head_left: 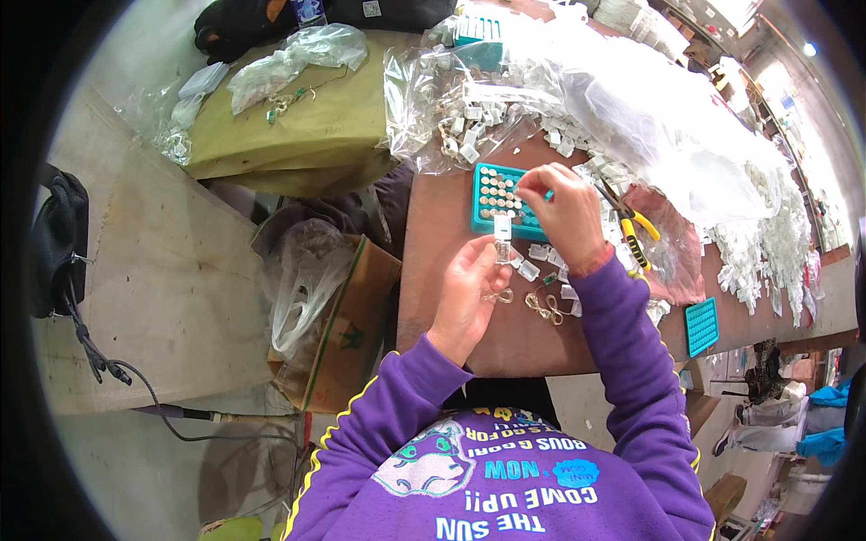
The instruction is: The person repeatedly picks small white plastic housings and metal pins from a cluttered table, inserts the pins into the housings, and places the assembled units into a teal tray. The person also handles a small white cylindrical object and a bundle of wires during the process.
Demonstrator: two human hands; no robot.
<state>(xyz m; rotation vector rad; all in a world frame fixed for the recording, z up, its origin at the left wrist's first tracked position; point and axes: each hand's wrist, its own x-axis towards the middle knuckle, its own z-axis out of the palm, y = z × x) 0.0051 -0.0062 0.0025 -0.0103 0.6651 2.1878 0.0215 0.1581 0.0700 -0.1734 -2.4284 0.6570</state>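
Note:
My left hand (pixel 467 293) is closed on a small white and clear plastic case (pixel 502 227), held upright at the near edge of a teal tray (pixel 475 209). Rows of small round silvery discs (pixel 488 191), like button cells, fill the left part of that tray. Over its right part, my right hand (pixel 568 212) pinches thumb and fingers together; whatever is between the fingertips is too small to make out. A thin pale wire loop (pixel 502 296) hangs beside my left fingers.
Loose white cases (pixel 539 252) and coiled wires (pixel 545 308) lie near my right wrist. Yellow-handled pliers (pixel 637 236) rest on a reddish bag (pixel 672 261). A second teal tray (pixel 701 326) sits at the right edge. Heaped white parts (pixel 767 243) and clear plastic bags (pixel 419 99) cover the back.

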